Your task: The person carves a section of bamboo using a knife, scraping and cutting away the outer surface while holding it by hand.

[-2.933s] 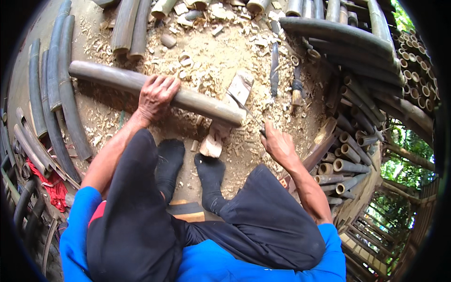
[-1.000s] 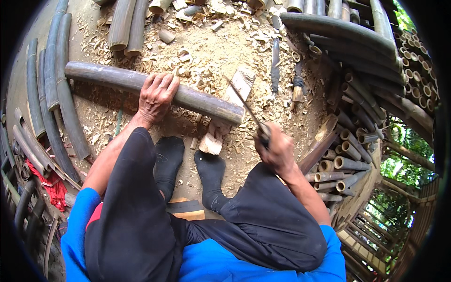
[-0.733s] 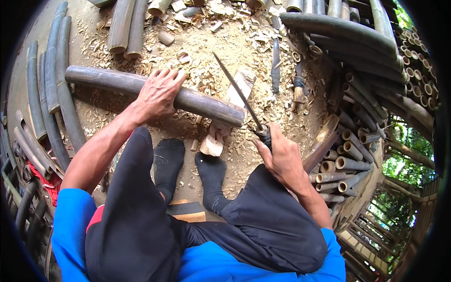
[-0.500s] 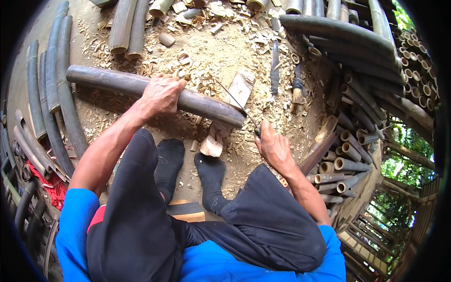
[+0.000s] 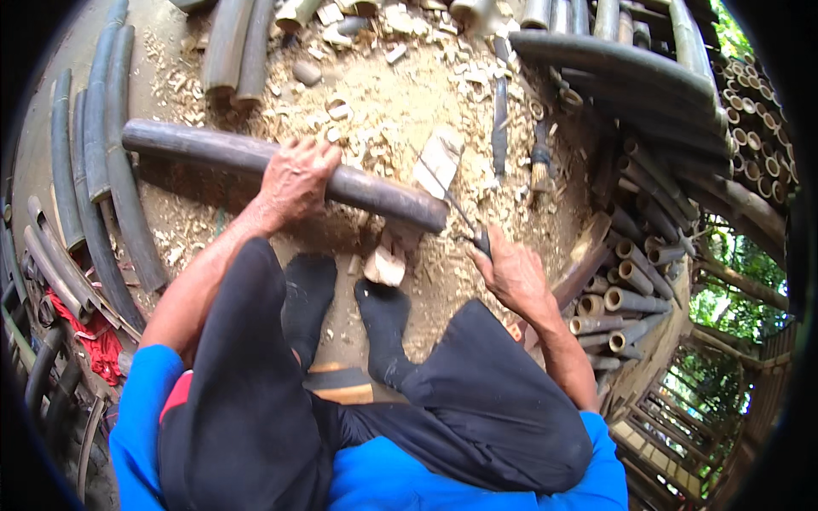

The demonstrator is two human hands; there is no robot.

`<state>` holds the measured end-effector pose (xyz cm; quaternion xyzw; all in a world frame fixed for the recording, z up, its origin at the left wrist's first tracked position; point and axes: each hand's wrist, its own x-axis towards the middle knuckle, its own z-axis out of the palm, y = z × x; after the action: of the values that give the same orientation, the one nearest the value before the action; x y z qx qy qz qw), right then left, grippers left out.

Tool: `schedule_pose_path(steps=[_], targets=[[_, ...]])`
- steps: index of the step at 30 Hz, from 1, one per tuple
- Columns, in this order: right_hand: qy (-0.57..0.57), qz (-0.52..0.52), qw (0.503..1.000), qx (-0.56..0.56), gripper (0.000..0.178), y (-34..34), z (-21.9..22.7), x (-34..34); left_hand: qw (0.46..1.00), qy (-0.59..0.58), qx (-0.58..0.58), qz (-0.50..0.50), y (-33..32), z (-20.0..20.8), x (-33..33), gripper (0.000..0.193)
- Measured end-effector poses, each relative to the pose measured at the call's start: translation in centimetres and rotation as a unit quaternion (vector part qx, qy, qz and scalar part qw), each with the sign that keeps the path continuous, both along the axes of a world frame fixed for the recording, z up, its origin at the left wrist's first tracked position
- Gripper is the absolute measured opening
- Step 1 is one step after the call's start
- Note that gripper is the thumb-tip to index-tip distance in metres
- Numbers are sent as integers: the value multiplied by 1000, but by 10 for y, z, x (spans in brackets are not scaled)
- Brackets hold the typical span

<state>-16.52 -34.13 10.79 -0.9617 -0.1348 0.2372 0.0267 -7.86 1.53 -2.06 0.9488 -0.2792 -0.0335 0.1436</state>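
Observation:
A long dark bamboo pole (image 5: 375, 189) lies slantwise before me, its right end on a wooden block (image 5: 385, 266) near my feet. Fingers wrapped over the top, my left hand (image 5: 298, 177) grips the pole near its middle. My right hand (image 5: 515, 272) is closed round the black handle of a thin hand saw (image 5: 460, 213), seen nearly edge-on. The blade passes at the pole's right end and points away from me. Whether its teeth touch the bamboo I cannot tell.
Shavings and offcuts cover the ground around a pale wooden board (image 5: 440, 162). A sheathed-looking dark blade (image 5: 499, 128) and a brush (image 5: 540, 166) lie beyond my right hand. Bamboo poles (image 5: 119, 162) lie at left; cut tubes (image 5: 630, 298) are piled at right.
My right hand has drawn the saw a little to the right. The left hand keeps its grip, and the pole has barely shifted.

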Motion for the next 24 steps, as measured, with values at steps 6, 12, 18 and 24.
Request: schedule_pose_path(steps=[6, 12, 18, 24], targets=[[-174, 36, 947, 268, 29, 23, 18, -5, 997, -64, -32, -5, 0, -1, -6, 30], [25, -28, 999, 3, 35, -6, 3, 4, 993, -115, -16, 17, -4, -9, -12, 28], [-234, 93, 922, 293, 44, 6, 5, -5, 973, -224, -29, 37, -2, -21, -20, 28], [10, -15, 1000, 1, 38, -21, -5, -9, 995, -92, 0, 38, -12, 6, -25, 67]])
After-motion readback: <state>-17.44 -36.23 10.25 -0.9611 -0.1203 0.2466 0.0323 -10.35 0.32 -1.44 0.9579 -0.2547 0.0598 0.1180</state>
